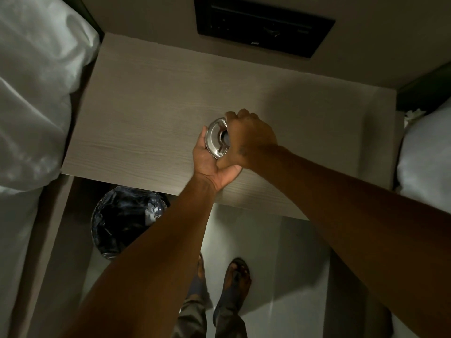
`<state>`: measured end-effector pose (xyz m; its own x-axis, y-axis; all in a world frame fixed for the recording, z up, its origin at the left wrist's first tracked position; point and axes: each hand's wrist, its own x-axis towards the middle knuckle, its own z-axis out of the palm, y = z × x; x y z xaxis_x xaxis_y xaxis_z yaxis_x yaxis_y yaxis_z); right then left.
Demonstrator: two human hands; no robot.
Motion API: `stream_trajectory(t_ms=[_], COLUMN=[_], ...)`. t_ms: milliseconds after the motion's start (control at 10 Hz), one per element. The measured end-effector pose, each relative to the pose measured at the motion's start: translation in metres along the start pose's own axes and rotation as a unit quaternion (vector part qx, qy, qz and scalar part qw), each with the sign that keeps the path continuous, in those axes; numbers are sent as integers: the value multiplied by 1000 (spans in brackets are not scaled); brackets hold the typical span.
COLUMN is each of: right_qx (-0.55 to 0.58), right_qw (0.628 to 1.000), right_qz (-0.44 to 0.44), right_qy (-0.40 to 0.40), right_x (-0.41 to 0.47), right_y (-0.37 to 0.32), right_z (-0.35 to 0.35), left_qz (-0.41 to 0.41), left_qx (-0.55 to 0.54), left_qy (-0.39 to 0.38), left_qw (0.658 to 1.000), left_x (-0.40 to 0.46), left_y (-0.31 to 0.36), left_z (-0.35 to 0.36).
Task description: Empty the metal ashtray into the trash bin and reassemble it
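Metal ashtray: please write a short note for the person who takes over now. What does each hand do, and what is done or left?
Left hand: cups the metal ashtray from below, over the bedside table.
Right hand: grips the ashtray top from above.
Trash bin: on the floor, lower left, lined with a dark bag.
Done: cannot tell if it is emptied; the contents are hidden.
Left: check inside, empty if needed, seat the lid, set it on the table.

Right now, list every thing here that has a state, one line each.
metal ashtray: lid on, tilted, held over the table
left hand: cupped under the ashtray, gripping
right hand: closed over the ashtray's top
trash bin: open, black liner in, on the floor
wall panel: dark, unlit
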<state>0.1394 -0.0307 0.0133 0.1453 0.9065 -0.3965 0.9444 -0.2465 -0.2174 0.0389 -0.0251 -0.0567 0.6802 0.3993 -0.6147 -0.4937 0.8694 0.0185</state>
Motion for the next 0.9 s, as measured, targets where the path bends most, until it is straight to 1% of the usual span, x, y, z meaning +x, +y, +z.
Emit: stream_trajectory(t_ms=[100, 200, 300, 400, 500, 600, 700, 800, 900], right_qx=[22, 34, 53, 49, 30, 29, 39, 72, 92], right_qw=[1000, 999, 997, 995, 996, 996, 996, 995, 991], right_qz=[21, 34, 58, 79, 87, 81, 73, 74, 93], right_qy=[-4, 9, 28, 20, 17, 22, 33, 10, 20], right_x=[2, 2, 2, 1, 2, 1, 2, -1, -23], right_y=[1, 8, 20, 28, 42, 45, 44, 47, 55], right_z=[2, 5, 12, 15, 23, 29, 27, 17, 1], left_qz=[-3, -2, 62, 134, 198, 203, 213, 217, 189], left_qx=[16, 39, 153, 227, 316, 338, 350, 368, 464], left_qy=[11, 25, 74, 143, 192, 196, 180, 190, 223], left_qw=[1000, 999, 983, 954, 908, 898, 894, 884, 836], left_x=[0, -1, 3, 5, 8, 6, 7, 11, -7], left_y=[5, 6, 13, 26, 46, 45, 48, 47, 37], left_z=[2, 7, 16, 19, 13, 7, 7, 15, 27])
